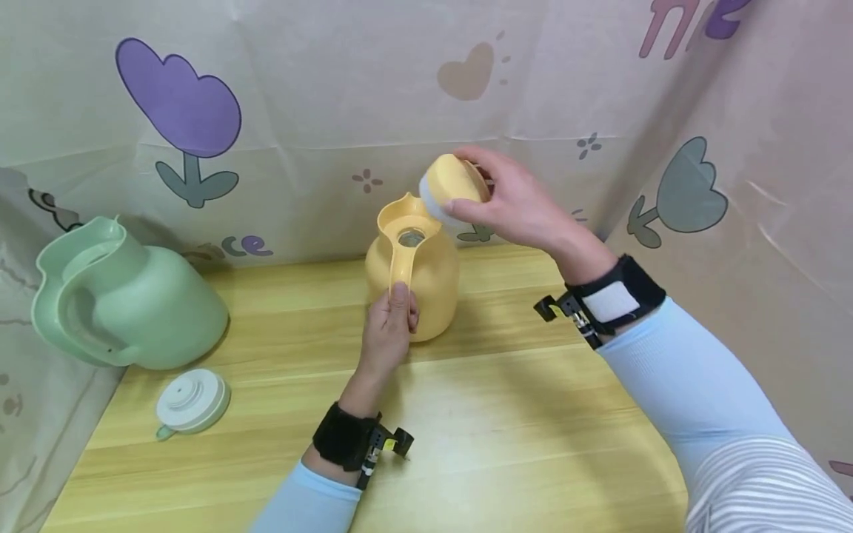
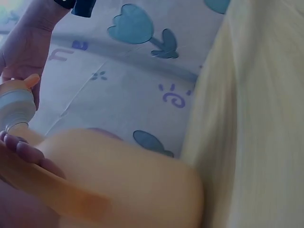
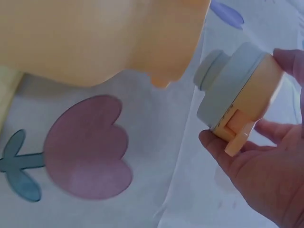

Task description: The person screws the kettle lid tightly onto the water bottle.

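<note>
Near rounded yellow jug (image 1: 436,289), stepped lid (image 3: 240,90)

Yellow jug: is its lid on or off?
Off. The head view shows the yellow jug's mouth uncovered; in the right wrist view, the right grip holds the lid apart from it.

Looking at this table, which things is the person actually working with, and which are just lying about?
In use:
yellow jug, its handle gripped by the left hand
yellow-and-white lid, held off the jug in the right hand

Apparently just lying about:
green jug, touched by neither hand
white-and-green lid, also untouched
</note>
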`<state>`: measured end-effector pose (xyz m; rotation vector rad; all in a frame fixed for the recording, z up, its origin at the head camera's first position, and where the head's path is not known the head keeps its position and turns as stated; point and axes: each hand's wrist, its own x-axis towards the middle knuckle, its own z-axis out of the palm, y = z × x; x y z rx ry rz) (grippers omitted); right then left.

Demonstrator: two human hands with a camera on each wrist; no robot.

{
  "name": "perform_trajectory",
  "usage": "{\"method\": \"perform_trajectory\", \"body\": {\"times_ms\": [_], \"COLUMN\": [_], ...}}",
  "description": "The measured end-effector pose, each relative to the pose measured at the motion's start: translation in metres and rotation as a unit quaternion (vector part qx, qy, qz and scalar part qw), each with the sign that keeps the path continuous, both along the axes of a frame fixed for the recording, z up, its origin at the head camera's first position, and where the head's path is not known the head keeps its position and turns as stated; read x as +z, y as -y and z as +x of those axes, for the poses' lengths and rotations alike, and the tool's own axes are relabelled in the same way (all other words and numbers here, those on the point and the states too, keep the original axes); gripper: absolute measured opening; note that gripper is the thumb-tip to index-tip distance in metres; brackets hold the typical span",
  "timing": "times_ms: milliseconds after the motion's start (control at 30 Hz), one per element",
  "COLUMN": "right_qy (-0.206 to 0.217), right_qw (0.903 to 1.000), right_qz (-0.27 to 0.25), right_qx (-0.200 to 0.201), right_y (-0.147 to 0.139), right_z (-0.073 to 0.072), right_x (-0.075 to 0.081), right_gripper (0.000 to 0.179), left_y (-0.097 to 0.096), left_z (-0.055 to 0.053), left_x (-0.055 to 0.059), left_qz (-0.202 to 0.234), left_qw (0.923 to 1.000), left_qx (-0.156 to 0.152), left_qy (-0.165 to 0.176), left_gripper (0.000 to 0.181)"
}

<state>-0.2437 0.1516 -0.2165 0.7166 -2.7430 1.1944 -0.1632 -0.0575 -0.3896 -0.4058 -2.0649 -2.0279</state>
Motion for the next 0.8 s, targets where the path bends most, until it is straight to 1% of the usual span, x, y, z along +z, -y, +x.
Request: {"method": "perform_trajectory", "body": {"times_ms": [33,133,233,333,467,633,800], "right_qy": [-0.005,-0.011,-0.009,-0.006,0.002,0.011,0.018], "right_qw": [0.9999,0.9973,0.9902,0.9821,0.9764,0.9722,0.9688], "right_qz": [0.008,0.048,0.106,0.145,0.163,0.175,0.183], "right_qx": [0.014,0.055,0.09,0.119,0.142,0.155,0.167], "right_y": [0.006,0.023,0.036,0.044,0.047,0.047,0.045], "right_z": [-0.003,-0.01,-0.014,-0.018,-0.022,-0.024,-0.026], "right_x": [0.003,0.008,0.01,0.012,0.016,0.021,0.022], "right_gripper": [0.073,0.074,0.076,0.073,0.071,0.074,0.074], "left_y": [0.002,0.004,0.005,0.005,0.003,0.003,0.002], "left_z": [0.0,0.001,0.002,0.003,0.003,0.005,0.007], "left_x": [0.0,0.0,0.0,0.001,0.004,0.006,0.006], "left_qz": [0.004,0.013,0.015,0.014,0.005,-0.008,-0.01], "left_qw": [1.0,0.9999,0.9998,0.9999,0.9998,0.9997,0.9993], "left_qx": [0.003,-0.001,-0.005,-0.003,0.005,0.021,0.03], "left_qy": [-0.001,0.003,0.007,0.0,-0.017,-0.013,-0.019], "left_gripper": [0.056,0.06,0.062,0.065,0.072,0.078,0.084]}}
